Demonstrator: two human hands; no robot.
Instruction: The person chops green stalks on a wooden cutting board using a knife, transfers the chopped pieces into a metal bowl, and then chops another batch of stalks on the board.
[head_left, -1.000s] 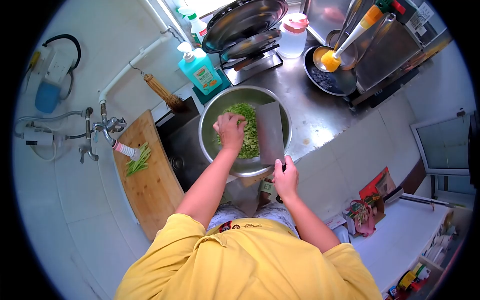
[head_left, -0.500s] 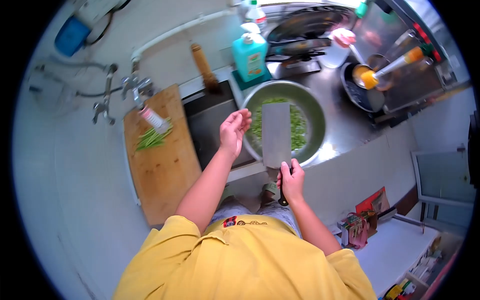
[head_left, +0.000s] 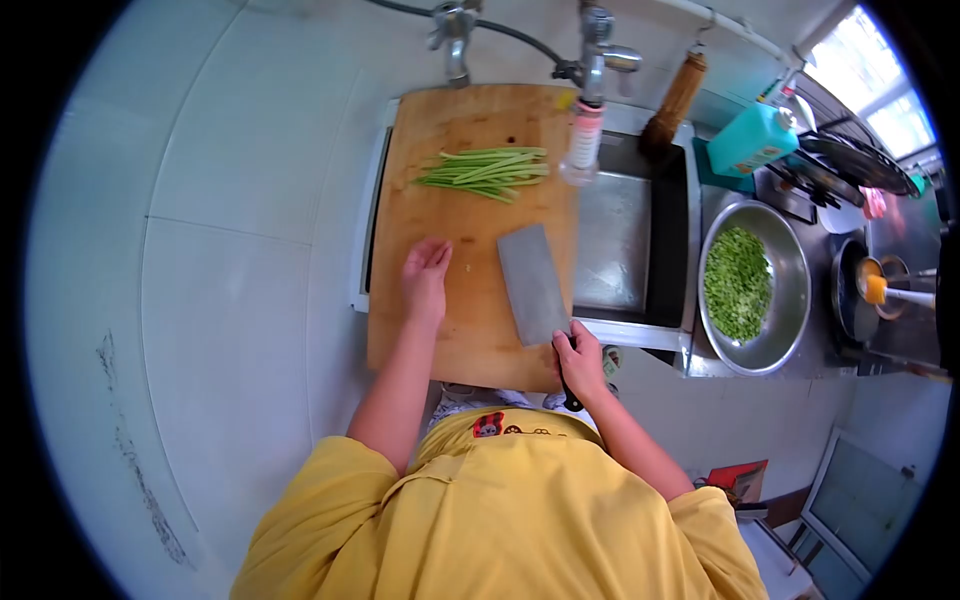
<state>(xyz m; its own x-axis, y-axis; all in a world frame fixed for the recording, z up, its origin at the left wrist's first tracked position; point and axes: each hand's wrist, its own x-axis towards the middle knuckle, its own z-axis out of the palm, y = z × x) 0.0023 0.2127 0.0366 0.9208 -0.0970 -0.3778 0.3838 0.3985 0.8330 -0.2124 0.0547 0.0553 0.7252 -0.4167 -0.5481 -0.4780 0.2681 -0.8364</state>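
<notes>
My right hand (head_left: 578, 358) grips the dark handle of a wide cleaver (head_left: 533, 284), its blade lying flat over the right part of a wooden cutting board (head_left: 470, 340). My left hand (head_left: 425, 278) hovers open over the middle of the board, fingers apart, holding nothing. A bundle of long green stalks (head_left: 485, 171) lies across the far part of the board, beyond both hands. To the right, a steel bowl (head_left: 790, 300) holds chopped green pieces (head_left: 738, 282).
A sink (head_left: 615, 240) sits between the board and the bowl, with a tap (head_left: 592, 60) above it. A teal soap bottle (head_left: 752, 140), a brush (head_left: 675, 100), pans and a ladle (head_left: 885, 292) crowd the counter at the right. White tiles lie left.
I have turned from the steel bowl to the cutting board. My left hand left the chopped greens and now hovers over the board; the cleaver moved with my right hand onto the board.
</notes>
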